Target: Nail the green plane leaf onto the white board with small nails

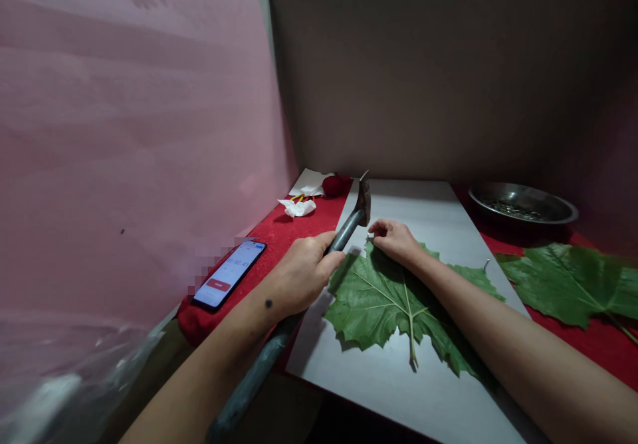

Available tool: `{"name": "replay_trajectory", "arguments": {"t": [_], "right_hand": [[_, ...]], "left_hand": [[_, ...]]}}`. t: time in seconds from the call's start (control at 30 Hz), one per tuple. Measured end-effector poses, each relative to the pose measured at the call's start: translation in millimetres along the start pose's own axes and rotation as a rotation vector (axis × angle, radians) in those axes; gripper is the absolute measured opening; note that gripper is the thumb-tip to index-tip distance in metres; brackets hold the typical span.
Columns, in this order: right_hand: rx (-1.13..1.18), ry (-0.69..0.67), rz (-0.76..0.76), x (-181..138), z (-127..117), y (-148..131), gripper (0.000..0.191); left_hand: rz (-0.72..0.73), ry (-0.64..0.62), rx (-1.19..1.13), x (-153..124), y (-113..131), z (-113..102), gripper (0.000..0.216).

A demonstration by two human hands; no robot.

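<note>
My left hand (pixel 310 272) is wrapped around the dark handle of a hammer (pixel 343 232). The metal head is raised over the left edge of a white board (pixel 413 201), to the left of my other hand. A large green leaf (pixel 386 298) lies on that board, its stem pointing towards me. At the leaf's far tip, my right hand (pixel 393 239) pinches a tiny pale piece that looks like a nail (pixel 370 236); most of it is hidden by the fingers. Another nail (pixel 486 266) stands upright at the leaf's right lobe. My right forearm covers part of the leaf.
A metal bowl (pixel 523 205) with many small nail-like pieces stands at the far right. A second leaf (pixel 573 284) lies on the red cloth (pixel 272 228). On the left are a phone (pixel 230 276), crumpled white paper (pixel 298 208) and a round red object (pixel 333 185). Walls rise left and behind.
</note>
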State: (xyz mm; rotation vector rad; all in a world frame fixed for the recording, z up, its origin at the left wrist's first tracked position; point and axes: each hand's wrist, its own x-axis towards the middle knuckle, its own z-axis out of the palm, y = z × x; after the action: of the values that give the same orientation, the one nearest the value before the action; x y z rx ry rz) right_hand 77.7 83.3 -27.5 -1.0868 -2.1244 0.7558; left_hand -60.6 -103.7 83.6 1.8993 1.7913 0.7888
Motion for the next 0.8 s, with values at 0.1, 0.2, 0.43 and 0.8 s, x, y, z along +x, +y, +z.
{"name": "replay_trajectory", "arguments": {"t": [0.1,0.2,0.43,0.8], "right_hand": [[0.037,-0.006,-0.017,1.3,0.6,3.7,0.020],[0.055,-0.005,-0.010,2.1,0.8,5.6,0.021],[-0.012,0.031,-0.029,1.1,-0.2,2.5,0.017],[-0.177,0.007,-0.016,0.2,-1.1,-9.6,0.007]], "left_hand": [[0.000,-0.021,0.000,1.3,-0.6,1.9,0.025],[-0.003,-0.031,0.001,3.3,-3.0,4.4,0.026],[0.001,-0.041,0.010,5.0,-10.0,10.0,0.025],[0.011,0.030,0.027,3.9,-3.3,11.1,0.032]]}}
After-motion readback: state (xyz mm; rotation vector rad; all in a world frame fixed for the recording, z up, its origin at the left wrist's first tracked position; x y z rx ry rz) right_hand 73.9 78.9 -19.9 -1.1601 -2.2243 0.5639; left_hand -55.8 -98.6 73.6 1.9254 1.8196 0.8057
